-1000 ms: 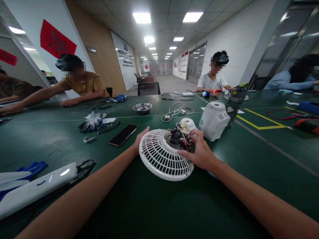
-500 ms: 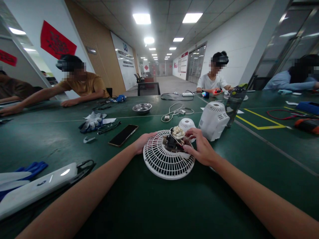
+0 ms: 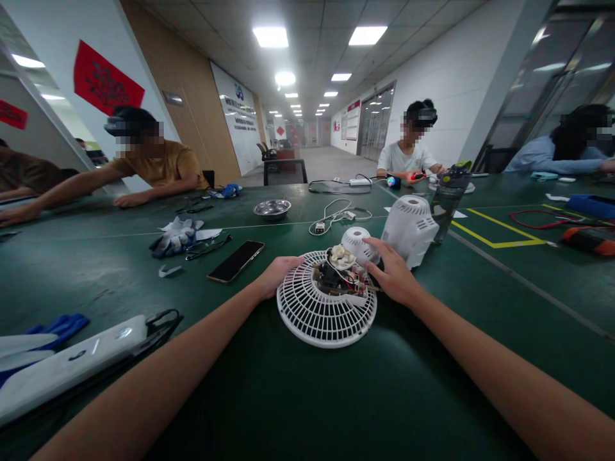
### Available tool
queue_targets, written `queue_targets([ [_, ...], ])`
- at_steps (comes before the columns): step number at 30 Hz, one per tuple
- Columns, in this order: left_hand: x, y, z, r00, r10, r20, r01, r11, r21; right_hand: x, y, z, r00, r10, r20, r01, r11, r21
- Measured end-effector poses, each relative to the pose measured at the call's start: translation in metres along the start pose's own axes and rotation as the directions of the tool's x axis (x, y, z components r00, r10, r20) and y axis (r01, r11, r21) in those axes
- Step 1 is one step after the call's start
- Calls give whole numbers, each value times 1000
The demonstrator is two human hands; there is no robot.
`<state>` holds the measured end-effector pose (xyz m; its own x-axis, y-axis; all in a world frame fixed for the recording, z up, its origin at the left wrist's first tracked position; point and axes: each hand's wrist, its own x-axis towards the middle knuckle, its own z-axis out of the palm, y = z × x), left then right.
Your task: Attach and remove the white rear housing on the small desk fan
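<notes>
A round white fan grille (image 3: 307, 320) lies on the green table in front of me, with a dark motor (image 3: 331, 275), red and black wires and a cream-coloured gear part (image 3: 342, 257) at its centre. My left hand (image 3: 277, 275) is closed on the grille's left rim, its fingertips partly hidden. Over the right side, my right hand (image 3: 393, 274) is held with thumb and fingers apart. Its fingertips are at a small white domed cover (image 3: 356, 238) behind the grille; whether they touch it I cannot tell. Just beyond stands a white plastic housing (image 3: 410, 230) with vents.
A phone (image 3: 236, 261), gloves (image 3: 175, 237) and a metal bowl (image 3: 271, 209) lie to the left. A white cable (image 3: 331, 214) is coiled beyond the cover. A bottle (image 3: 448, 202) stands behind the housing. A white power bank-like device (image 3: 86, 358) lies near left. Other people sit around the table.
My right hand has moved off the motor's wires, slightly right and toward the domed cover, and its fingers have spread. My left hand stays on the grille.
</notes>
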<state>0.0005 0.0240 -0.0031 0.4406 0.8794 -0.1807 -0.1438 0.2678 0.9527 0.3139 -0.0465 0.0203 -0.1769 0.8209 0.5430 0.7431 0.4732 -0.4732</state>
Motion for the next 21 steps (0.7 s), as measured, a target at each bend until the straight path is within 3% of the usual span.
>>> queue_targets([
  [10, 3, -2, -2, 1000, 24, 19, -25, 998, 51, -4, -28, -9, 992, -126, 5, 126, 991, 42],
  [17, 5, -2, -3, 1000, 0, 27, 0, 1000, 23, -8, -39, -10, 961, -236, 141, 221, 969, 113],
  [21, 5, -1, -2, 1000, 0, 16, -1, 999, 40, -10, -44, -7, 954, -231, 190, 219, 972, 82],
])
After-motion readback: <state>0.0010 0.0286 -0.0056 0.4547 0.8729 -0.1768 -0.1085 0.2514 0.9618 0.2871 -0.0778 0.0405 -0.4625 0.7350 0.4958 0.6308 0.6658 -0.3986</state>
